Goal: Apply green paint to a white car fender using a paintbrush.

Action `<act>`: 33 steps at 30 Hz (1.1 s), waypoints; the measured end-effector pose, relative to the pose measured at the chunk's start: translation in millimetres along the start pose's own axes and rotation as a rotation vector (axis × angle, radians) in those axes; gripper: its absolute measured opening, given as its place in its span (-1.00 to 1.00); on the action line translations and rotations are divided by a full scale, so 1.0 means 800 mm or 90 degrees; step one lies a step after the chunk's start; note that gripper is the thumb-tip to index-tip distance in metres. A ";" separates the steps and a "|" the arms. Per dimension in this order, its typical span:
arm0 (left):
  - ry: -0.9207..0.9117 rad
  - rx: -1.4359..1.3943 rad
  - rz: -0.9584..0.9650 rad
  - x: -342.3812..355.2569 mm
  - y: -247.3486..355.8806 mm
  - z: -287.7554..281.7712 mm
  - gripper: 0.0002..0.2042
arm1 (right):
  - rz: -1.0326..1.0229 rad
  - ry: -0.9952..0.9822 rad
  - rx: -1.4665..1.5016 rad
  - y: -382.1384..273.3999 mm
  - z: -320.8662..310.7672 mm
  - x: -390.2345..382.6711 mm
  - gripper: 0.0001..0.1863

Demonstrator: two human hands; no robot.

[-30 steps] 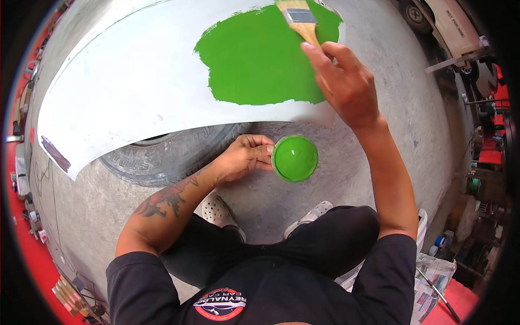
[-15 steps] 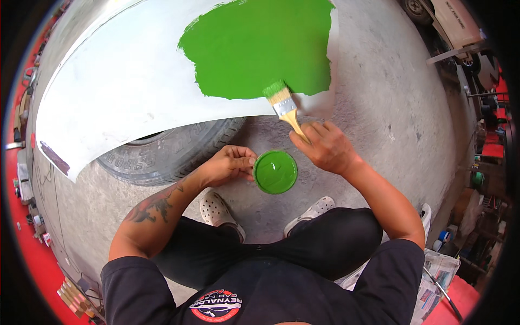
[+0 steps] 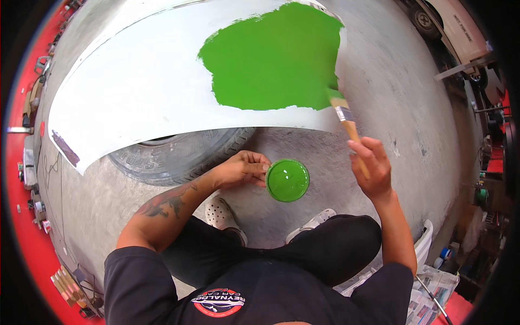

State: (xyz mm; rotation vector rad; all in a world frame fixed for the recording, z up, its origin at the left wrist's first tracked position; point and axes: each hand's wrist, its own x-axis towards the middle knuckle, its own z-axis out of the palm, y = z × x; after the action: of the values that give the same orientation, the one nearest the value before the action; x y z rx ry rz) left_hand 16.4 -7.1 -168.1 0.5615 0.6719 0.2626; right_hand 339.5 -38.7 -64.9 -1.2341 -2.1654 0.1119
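Note:
My right hand (image 3: 374, 167) grips a paintbrush (image 3: 350, 128) by its wooden handle. Green-coated bristles touch the painted patch at the right edge of a white curved car panel (image 3: 135, 81). A broad, ragged-edged area of green paint (image 3: 276, 59) covers much of the panel's right part. My left hand (image 3: 244, 169) pinches the rim side of a round can of green paint (image 3: 287, 180), held upright over the floor between my knees. The can's outer wall is mostly hidden from above.
Under the panel lies a dark tyre (image 3: 179, 157) on the concrete floor (image 3: 422, 141). Newspaper sheets (image 3: 433, 287) and a thin rod (image 3: 433, 299) are by my right side. A light-coloured vehicle (image 3: 460, 32) stands at the far right. Tools line the red strip (image 3: 27, 216) at left.
My right hand has swung right with the brush, from the patch's lower edge to its right edge. The left hand still holds the can; the view has shifted slightly.

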 end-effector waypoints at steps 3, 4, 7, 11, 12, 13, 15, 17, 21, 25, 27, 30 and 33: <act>0.005 0.001 0.011 0.002 0.005 0.006 -0.87 | 0.079 0.045 0.049 -0.003 -0.013 -0.001 -0.65; 0.011 0.002 0.014 0.002 0.006 0.007 -0.87 | 0.132 0.060 0.076 -0.002 -0.016 -0.004 -0.66; -0.004 -0.007 0.023 0.006 0.010 0.009 -0.88 | 0.245 0.113 0.149 0.000 -0.021 -0.019 -0.73; -0.033 0.001 0.028 0.017 0.013 0.008 -0.88 | 0.428 0.209 0.304 0.000 -0.028 -0.028 -0.75; -0.043 0.007 0.034 0.018 0.013 0.006 -0.88 | 0.477 0.231 0.366 0.003 -0.028 -0.032 -0.74; -0.046 0.011 0.031 0.019 0.011 0.004 -0.88 | 0.480 0.236 0.365 0.007 -0.027 -0.035 -0.74; -0.018 0.001 0.021 0.020 0.007 0.000 -0.88 | 0.528 0.270 0.438 0.015 -0.027 -0.038 -0.66; -0.019 0.010 0.014 0.023 0.008 0.002 -0.87 | 0.546 0.302 0.509 0.021 -0.030 -0.040 -0.65; -0.014 0.033 0.021 0.021 0.011 0.003 -0.85 | 0.559 0.348 0.794 0.038 -0.027 -0.046 -0.67; -0.013 0.050 0.013 0.022 0.011 0.002 -0.84 | 0.513 0.367 1.059 0.060 -0.024 -0.060 -0.71; 0.011 0.023 0.013 0.023 0.008 -0.001 -0.86 | 0.485 0.396 1.165 0.064 -0.024 -0.064 -0.73; 0.019 0.013 0.027 0.023 0.007 -0.001 -0.86 | 0.471 0.464 1.207 0.069 -0.027 -0.067 -0.73; 0.035 -0.013 0.054 0.023 0.009 -0.002 -0.87 | 0.448 0.482 1.209 0.075 -0.028 -0.071 -0.73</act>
State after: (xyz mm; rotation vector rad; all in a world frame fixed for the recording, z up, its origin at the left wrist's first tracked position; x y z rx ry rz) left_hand 28.8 6.9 -174.7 0.5652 0.6984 0.3656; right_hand 417.1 -55.6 -96.2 -0.4887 -0.2649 1.3176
